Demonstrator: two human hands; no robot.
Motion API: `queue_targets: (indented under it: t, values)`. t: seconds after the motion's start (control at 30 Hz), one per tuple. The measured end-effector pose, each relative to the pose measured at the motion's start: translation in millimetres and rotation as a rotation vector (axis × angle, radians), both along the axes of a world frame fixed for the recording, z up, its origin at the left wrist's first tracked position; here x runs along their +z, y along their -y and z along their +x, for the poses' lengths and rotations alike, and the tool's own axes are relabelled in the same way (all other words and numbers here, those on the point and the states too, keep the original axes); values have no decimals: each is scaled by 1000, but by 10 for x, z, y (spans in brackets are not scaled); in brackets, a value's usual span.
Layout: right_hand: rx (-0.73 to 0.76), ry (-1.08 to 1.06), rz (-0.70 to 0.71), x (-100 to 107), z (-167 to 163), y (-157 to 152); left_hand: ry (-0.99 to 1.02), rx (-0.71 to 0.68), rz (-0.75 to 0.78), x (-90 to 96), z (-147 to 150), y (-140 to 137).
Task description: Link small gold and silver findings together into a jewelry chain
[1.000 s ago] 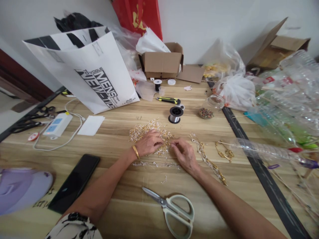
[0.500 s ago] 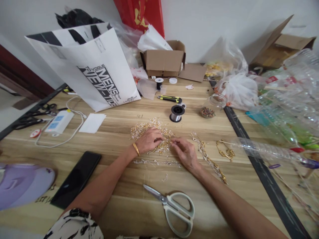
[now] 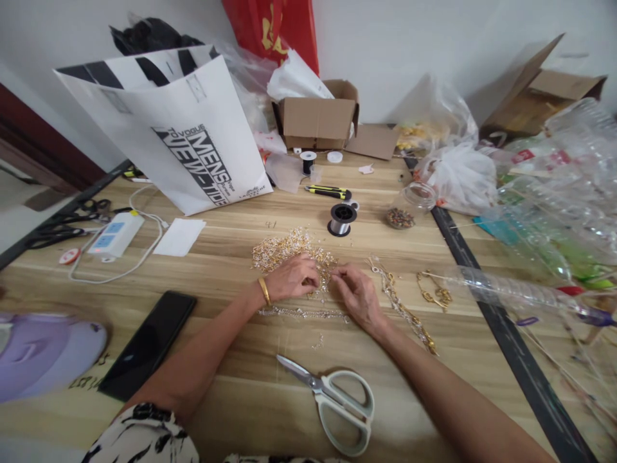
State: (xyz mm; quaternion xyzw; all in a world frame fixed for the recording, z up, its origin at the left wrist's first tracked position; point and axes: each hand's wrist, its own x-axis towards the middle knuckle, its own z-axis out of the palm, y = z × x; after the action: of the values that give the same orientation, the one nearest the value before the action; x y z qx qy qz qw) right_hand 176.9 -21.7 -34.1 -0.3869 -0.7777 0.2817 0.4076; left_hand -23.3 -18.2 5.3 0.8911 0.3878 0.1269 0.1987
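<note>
Left hand [image 3: 292, 278] and right hand [image 3: 357, 297] are staying apart, touching a shiny pile.

The left hand is sitting a bit closer to the person than half a second ago, its fingers curling down more; the right hand is hardly moving. I cannot tell if their bent fingers are pinching anything. Big scissors [image 3: 315, 384] are lying nearer the person, just as before. The shiny pile [image 3: 284, 247] is spreading under and behind the left hand. A gold and silver chain [image 3: 400, 307] is lying right of the right hand.
</note>
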Motion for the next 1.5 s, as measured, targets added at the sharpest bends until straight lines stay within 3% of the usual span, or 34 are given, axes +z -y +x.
queue_targets:
  t: [0.23,0.53,0.77,1.0,1.13,1.33,1.5]
  values:
    - [0,2,-22,6,-3,6,-11,52,71,-58,-40,-37]
    - [11,13,-29,26,2,11,133,272,76,-33,-218,-141]
    - [13,30,-32,39,-2,16,45,194,13,-29,-351,-172]
    - [20,32,-36,27,-2,14,-89,175,27,-36,-284,-129]
    - [22,28,-34,7,-3,9,-59,189,72,-43,-273,-128]
    - [17,27,-32,-19,-3,2,59,277,9,-16,-321,-140]
    - [18,22,-30,-8,-9,6,17,162,15,-2,-345,-161]
